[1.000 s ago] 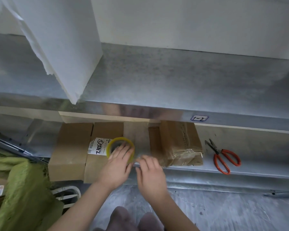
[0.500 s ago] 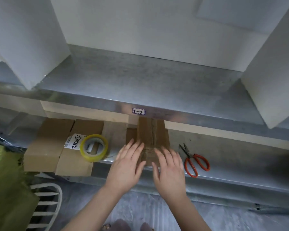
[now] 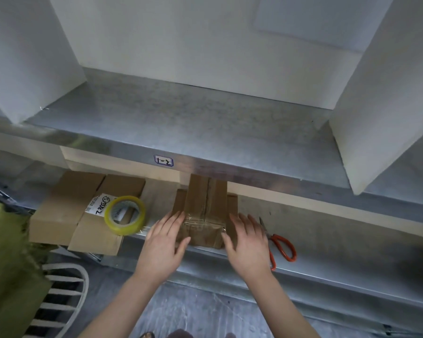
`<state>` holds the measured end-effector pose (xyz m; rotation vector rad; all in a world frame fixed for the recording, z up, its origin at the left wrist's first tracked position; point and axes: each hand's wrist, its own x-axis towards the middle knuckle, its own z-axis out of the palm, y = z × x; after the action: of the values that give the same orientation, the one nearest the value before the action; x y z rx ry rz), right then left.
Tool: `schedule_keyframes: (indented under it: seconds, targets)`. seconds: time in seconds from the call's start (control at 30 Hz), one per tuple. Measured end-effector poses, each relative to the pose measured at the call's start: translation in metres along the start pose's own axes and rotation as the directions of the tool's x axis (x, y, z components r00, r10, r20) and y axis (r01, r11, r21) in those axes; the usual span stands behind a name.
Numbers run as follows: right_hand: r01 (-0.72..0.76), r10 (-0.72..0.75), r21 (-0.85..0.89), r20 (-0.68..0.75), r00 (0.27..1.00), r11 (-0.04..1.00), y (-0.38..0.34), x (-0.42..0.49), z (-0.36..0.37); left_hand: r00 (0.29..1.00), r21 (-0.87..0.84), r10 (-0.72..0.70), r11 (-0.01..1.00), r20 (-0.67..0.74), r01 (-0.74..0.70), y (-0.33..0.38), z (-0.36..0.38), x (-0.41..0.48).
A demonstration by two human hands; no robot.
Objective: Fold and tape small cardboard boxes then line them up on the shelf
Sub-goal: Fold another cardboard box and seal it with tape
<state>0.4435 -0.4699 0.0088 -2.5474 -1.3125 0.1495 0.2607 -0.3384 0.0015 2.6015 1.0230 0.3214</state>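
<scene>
Closest to the camera there's grey floor, with a green bag [image 3: 5,252] and a white slatted chair back [image 3: 61,286] off to the left. Both forearms reach forward to the lower shelf [image 3: 327,254], where the taped bundle of cardboard [image 3: 203,215] sits right at the front edge, running back under the shelf above. The left hand [image 3: 164,242] is flat against the bundle's left side and the right hand [image 3: 248,242] flat against its right side. Neither grip is closed on anything: fingers are straight and a bit spread, just touching the cardboard from both sides. Red-handled scissors [image 3: 279,245] lie on the shelf just beside the right hand (the blades are partly hidden behind it). Over to the left of the left hand, two brown cardboard boxes [image 3: 66,208] sit side by side on the same shelf and stick out past its front edge, and a yellow tape roll [image 3: 125,215] rests on the nearer-right one, next to a white printed label [image 3: 99,203]. Further back, the upper shelf [image 3: 181,123] is bare metal with a small "1-2" sticker [image 3: 163,160] on its front lip, and white panels [image 3: 34,57] stand on it at either end.
</scene>
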Motion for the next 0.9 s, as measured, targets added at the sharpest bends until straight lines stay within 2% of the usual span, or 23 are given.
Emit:
schedule_keyframes:
  seconds: [0.17,0.23,0.33,0.43,0.5,0.57,0.7,0.8,0.9]
  targets:
    - [0.018,-0.020,0.035,0.049,0.999,0.999,0.006,0.002,0.006,0.998,-0.148,-0.062,0.987,0.002,0.062,-0.001,0.004,0.003]
    - [0.028,-0.033,0.079,0.054,0.998,0.996,0.004,0.004,0.009,0.996,-0.271,-0.094,0.958,0.013,0.094,-0.001,0.005,0.004]
    - [0.015,-0.045,0.254,0.112,0.993,0.967,-0.003,0.002,0.017,0.991,-0.485,-0.123,0.864,0.062,0.137,0.004,0.009,-0.001]
    - [-0.062,-0.035,0.428,0.216,0.976,0.902,-0.009,-0.002,0.021,0.985,-0.577,-0.126,0.799,0.114,0.169,0.002,0.009,-0.002]
    - [-0.096,-0.016,0.489,0.221,0.975,0.867,-0.005,0.000,0.019,0.982,-0.618,-0.148,0.764,0.114,0.187,-0.006,0.000,0.008]
    - [-0.116,0.005,0.519,0.210,0.978,0.847,0.002,0.008,0.012,0.979,-0.610,-0.156,0.766,0.129,0.203,-0.013,-0.013,0.024]
    - [-0.143,0.058,0.569,0.165,0.985,0.810,0.000,0.021,0.000,0.980,-0.486,-0.112,0.856,0.162,0.178,-0.010,-0.020,0.048]
    - [-0.160,0.134,0.501,0.088,0.987,0.850,-0.007,0.022,0.006,0.996,-0.421,-0.071,0.902,0.063,0.091,-0.005,-0.011,0.051]
    - [-0.153,0.192,0.515,-0.022,0.981,0.843,-0.016,0.017,0.013,0.999,-0.371,-0.046,0.928,-0.029,0.032,-0.002,-0.003,0.044]
